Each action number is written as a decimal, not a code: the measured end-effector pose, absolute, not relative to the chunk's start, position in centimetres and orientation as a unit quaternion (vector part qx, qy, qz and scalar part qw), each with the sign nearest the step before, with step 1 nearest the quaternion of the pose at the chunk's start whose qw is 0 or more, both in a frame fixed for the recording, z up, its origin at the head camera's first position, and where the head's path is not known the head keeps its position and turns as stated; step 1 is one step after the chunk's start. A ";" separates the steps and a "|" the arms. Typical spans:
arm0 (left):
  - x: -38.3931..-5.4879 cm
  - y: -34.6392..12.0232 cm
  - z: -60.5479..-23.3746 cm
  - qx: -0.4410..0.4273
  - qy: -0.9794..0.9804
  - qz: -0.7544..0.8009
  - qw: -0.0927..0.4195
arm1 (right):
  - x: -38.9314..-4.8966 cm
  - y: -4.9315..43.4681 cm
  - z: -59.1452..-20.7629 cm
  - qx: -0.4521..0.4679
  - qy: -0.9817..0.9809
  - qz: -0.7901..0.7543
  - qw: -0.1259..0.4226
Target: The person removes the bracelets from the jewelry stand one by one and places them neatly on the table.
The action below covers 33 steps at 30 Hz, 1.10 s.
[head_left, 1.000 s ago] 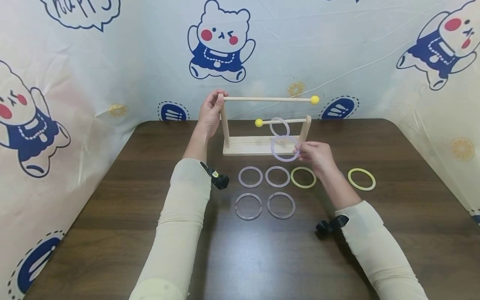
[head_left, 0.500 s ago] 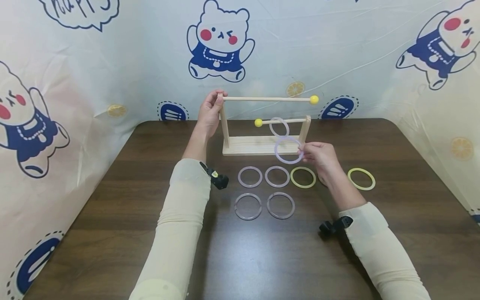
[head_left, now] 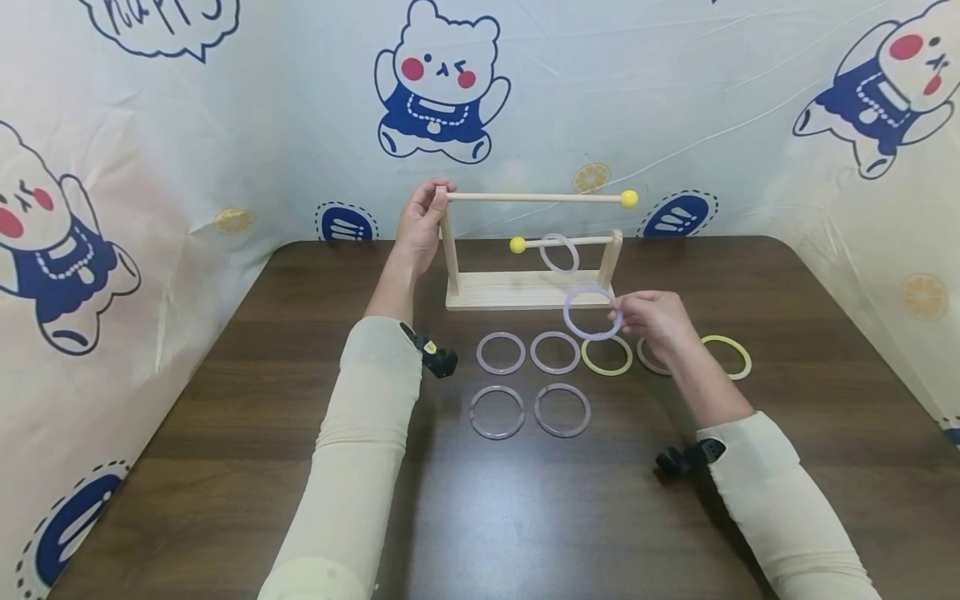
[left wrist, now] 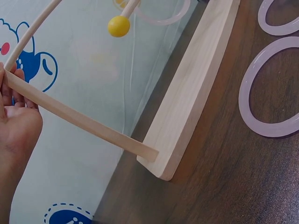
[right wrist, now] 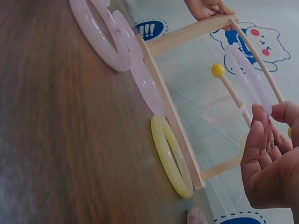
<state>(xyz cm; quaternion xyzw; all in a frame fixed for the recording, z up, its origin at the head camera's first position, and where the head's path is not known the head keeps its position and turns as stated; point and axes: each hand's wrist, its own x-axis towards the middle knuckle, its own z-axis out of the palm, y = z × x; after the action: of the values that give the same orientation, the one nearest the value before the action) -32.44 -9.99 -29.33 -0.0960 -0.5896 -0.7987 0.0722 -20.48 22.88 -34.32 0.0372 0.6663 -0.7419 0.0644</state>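
Note:
In the head view a wooden rack stands near the table's far edge, with two horizontal rods tipped by yellow balls. My left hand grips the top of its tall left post. Thumb and fingers of my right hand pinch a purple ring by its right side. That ring is held up in front of the rack's base, below the lower rod. Another purple ring hangs on this lower rod. The upper rod carries no ring.
Several purple rings, including a near one and a farther one, lie before the rack. Two yellow rings, one central and one farther right, lie beside a pale ring partly hidden by the right hand. Behind hangs a printed cloth.
My right hand has drawn the pinched purple ring to the right and toward me, away from the hanging ring. The left hand stays on the post.

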 end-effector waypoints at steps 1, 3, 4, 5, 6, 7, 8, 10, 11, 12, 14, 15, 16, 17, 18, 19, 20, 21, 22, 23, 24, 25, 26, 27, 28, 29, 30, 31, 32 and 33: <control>-32.4 -10.0 -29.3 -0.095 -0.588 -0.800 0.071 | -20.4 23.0 -34.3 0.036 0.667 -0.741 0.066; -32.4 -10.0 -29.3 -0.093 -0.588 -0.801 0.070 | -20.3 23.2 -34.4 0.034 0.670 -0.738 0.071; -32.4 -10.0 -29.3 -0.092 -0.588 -0.801 0.069 | -20.3 23.3 -34.4 0.033 0.672 -0.736 0.074; -32.4 -10.0 -29.3 -0.091 -0.587 -0.801 0.068 | -20.2 23.4 -34.5 0.031 0.671 -0.737 0.077; -32.4 -10.0 -29.2 -0.091 -0.588 -0.801 0.068 | -20.2 23.5 -34.5 0.029 0.671 -0.737 0.079; -32.4 -10.0 -29.2 -0.091 -0.588 -0.801 0.068 | -20.1 23.6 -34.6 0.027 0.669 -0.738 0.083; -32.4 -10.0 -29.2 -0.091 -0.589 -0.800 0.068 | -20.1 23.7 -34.6 0.026 0.668 -0.738 0.086; -32.4 -10.0 -29.2 -0.092 -0.590 -0.799 0.068 | -20.1 23.9 -34.7 0.023 0.666 -0.740 0.090; -32.5 -10.0 -29.2 -0.092 -0.590 -0.799 0.069 | -20.1 24.0 -34.7 0.022 0.665 -0.741 0.091; -32.5 -10.1 -29.2 -0.093 -0.591 -0.798 0.070 | -20.0 24.1 -34.8 0.021 0.666 -0.740 0.092; -32.5 -10.1 -29.2 -0.092 -0.592 -0.798 0.069 | -20.0 24.3 -34.9 0.020 0.670 -0.736 0.095; -32.5 -10.1 -29.2 -0.091 -0.592 -0.798 0.069 | -20.0 24.4 -35.0 0.020 0.674 -0.732 0.097; -32.5 -10.1 -29.2 -0.089 -0.591 -0.799 0.068 | -20.0 24.5 -35.1 0.020 0.677 -0.729 0.100; -32.5 -10.1 -29.2 -0.088 -0.592 -0.798 0.068 | -20.0 24.5 -35.1 0.021 0.679 -0.727 0.103; -32.5 -10.1 -29.2 -0.088 -0.593 -0.797 0.067 | -20.0 24.6 -35.1 0.021 0.683 -0.722 0.105; -32.5 -10.1 -29.2 -0.087 -0.594 -0.797 0.067 | -20.0 24.7 -35.1 0.022 0.687 -0.718 0.107; -32.5 -10.1 -29.2 -0.087 -0.594 -0.797 0.066 | -20.0 24.8 -35.1 0.021 0.692 -0.714 0.108; -32.6 -10.1 -29.2 -0.087 -0.593 -0.798 0.065 | -20.0 24.9 -35.1 0.021 0.696 -0.710 0.108; -32.6 -10.1 -29.2 -0.086 -0.594 -0.797 0.066 | -20.0 25.1 -35.1 0.018 0.701 -0.705 0.108; -32.6 -10.1 -29.2 -0.087 -0.593 -0.798 0.065 | -20.0 25.2 -35.0 0.016 0.707 -0.699 0.109; -32.6 -10.1 -29.2 -0.087 -0.593 -0.798 0.065 | -20.1 25.3 -35.0 0.013 0.714 -0.692 0.110; -32.6 -10.1 -29.2 -0.088 -0.591 -0.799 0.065 | -20.0 25.5 -34.9 0.011 0.719 -0.686 0.113; -32.5 -10.1 -29.2 -0.088 -0.590 -0.800 0.065 | -20.0 25.6 -34.8 0.008 0.723 -0.681 0.117; -32.5 -10.0 -29.2 -0.089 -0.589 -0.800 0.066 | -20.0 25.8 -34.8 0.007 0.727 -0.675 0.121; -32.5 -10.0 -29.2 -0.089 -0.589 -0.801 0.067 | -20.0 26.0 -34.7 0.005 0.732 -0.670 0.123; -32.5 -10.0 -29.2 -0.089 -0.587 -0.802 0.066 | -20.0 26.1 -34.7 0.003 0.735 -0.666 0.126; -32.6 -10.0 -29.2 -0.089 -0.586 -0.803 0.066 | -19.9 26.2 -34.6 0.002 0.738 -0.663 0.128; -32.6 -10.0 -29.2 -0.090 -0.586 -0.802 0.066 | -19.8 26.4 -34.6 0.001 0.741 -0.659 0.131; -32.6 -10.0 -29.3 -0.091 -0.586 -0.803 0.066 | -19.8 26.5 -34.6 0.000 0.744 -0.655 0.133; -32.6 -10.0 -29.3 -0.091 -0.587 -0.802 0.066 | -19.7 26.6 -34.6 -0.003 0.747 -0.651 0.136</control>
<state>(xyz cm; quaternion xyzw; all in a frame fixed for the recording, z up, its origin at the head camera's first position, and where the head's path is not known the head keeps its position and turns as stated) -32.55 -10.05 -29.28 -0.0914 -0.5866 -0.8019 0.0664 -19.74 26.57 -34.57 -0.0028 0.7471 -0.6507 0.1361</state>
